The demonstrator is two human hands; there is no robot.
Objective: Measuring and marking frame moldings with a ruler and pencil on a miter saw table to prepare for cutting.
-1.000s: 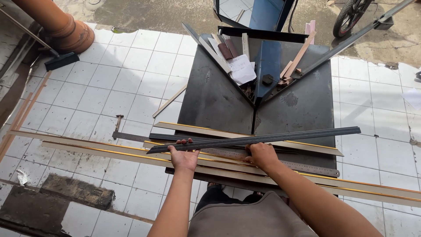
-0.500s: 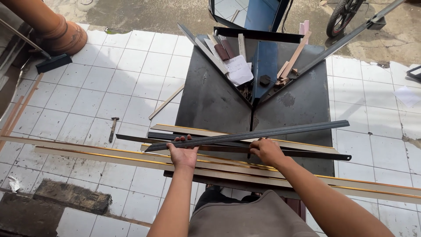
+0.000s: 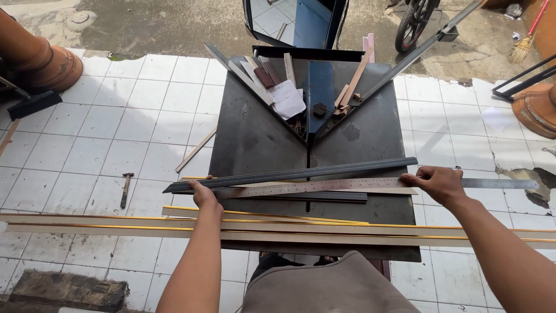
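Observation:
My left hand (image 3: 202, 194) grips the left end of a long dark grey moulding strip (image 3: 301, 173) lying across the black metal cutting table (image 3: 255, 133). My right hand (image 3: 437, 182) holds down the right part of a long steel ruler (image 3: 347, 185) that lies just below the strip and sticks out past the table's right edge. A second short dark strip (image 3: 324, 197) lies under the ruler. Long cream mouldings with gold edges (image 3: 278, 229) lie across the table's near side.
Offcuts, wood pieces and a paper scrap (image 3: 289, 98) fill the table's V-shaped slot by the blue blade guard (image 3: 320, 95). A hammer (image 3: 125, 188) and a thin stick (image 3: 196, 149) lie on the white tiled floor. A motorbike wheel (image 3: 412, 26) and a broom (image 3: 524, 40) stand farther off.
My right hand has slid far to the right along the table. A steel ruler now lies exposed under the dark strip, and the view has shifted closer to the table.

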